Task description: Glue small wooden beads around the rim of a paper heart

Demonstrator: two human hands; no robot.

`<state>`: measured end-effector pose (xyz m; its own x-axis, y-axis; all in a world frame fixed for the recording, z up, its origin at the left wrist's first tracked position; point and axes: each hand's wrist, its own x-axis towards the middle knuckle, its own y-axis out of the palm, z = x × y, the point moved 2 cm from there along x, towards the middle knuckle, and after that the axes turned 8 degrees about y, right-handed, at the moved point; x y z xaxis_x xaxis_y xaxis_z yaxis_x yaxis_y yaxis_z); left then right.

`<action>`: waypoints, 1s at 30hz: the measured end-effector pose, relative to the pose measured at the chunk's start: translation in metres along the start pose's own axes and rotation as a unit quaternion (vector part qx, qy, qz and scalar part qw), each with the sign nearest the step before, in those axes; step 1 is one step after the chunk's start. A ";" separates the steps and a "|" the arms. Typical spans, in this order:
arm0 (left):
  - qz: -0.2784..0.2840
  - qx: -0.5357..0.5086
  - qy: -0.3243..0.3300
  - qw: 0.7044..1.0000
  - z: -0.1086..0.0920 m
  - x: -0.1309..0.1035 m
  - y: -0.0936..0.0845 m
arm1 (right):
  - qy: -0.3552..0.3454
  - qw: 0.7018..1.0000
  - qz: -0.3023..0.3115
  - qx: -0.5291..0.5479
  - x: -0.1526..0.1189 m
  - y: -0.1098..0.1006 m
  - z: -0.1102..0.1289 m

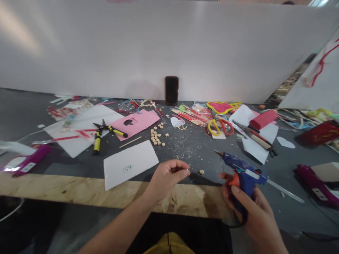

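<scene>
My right hand (249, 201) is wrapped round the handle of a blue glue gun (245, 173), its nozzle pointing left over the table and a clear glue stick (286, 191) jutting from its back. With thumb and forefinger pinched together, my left hand (171, 176) holds a tiny pale piece that is too small to name. One beige knobbly bead-like piece (201, 172) lies on the table between my hands. Beyond my left hand sits a cluster of similar beige pieces (156, 137). A white card marked 154 (131, 164) lies left of my left hand.
Yellow-handled pliers (97, 141) rest by pink paper (135, 123) on the left. A phone (172, 90) leans on the white partition (119, 49). Scissors (214, 127), a red paper roll (263, 119) and purple devices (316, 183) lie about. Pale crumbs dot the grey tabletop (182, 151).
</scene>
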<state>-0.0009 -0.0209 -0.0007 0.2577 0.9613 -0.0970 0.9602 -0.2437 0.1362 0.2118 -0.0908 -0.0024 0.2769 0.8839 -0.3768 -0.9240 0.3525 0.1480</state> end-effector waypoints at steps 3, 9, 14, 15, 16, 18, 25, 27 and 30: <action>-0.014 -0.037 -0.002 0.999 0.000 0.000 0.002 | -0.019 0.998 0.003 -0.053 -0.010 0.006 -0.007; -0.030 -0.059 0.021 0.998 0.002 0.000 0.002 | -0.121 0.973 0.083 -0.178 -0.026 0.016 -0.004; -0.033 -0.090 0.034 0.995 0.004 0.001 0.002 | -0.146 0.960 0.088 -0.223 -0.031 0.019 0.000; -0.033 -0.101 0.031 0.994 0.004 0.001 0.002 | -0.139 0.960 0.086 -0.227 -0.032 0.020 0.000; -0.033 -0.111 0.028 0.993 0.005 0.001 0.002 | -0.130 0.961 0.080 -0.229 -0.033 0.021 0.000; -0.036 -0.119 0.026 0.992 0.005 0.001 0.002 | -0.113 0.964 0.070 -0.230 -0.034 0.021 -0.001; -0.038 -0.122 0.023 0.992 0.002 0.000 0.001 | -0.111 0.972 0.072 -0.195 -0.034 0.023 -0.006; -0.043 -0.127 0.018 0.991 0.002 0.000 0.001 | -0.102 0.974 0.060 -0.191 -0.035 0.024 -0.007; -0.046 -0.137 0.016 0.989 0.002 0.000 0.002 | -0.110 0.972 0.057 -0.199 -0.034 0.023 -0.006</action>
<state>0.0011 -0.0214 -0.0024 0.1626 0.9826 -0.0899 0.9130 -0.1153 0.3913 0.1793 -0.1151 0.0080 0.1766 0.9699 -0.1676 -0.9686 0.1410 -0.2048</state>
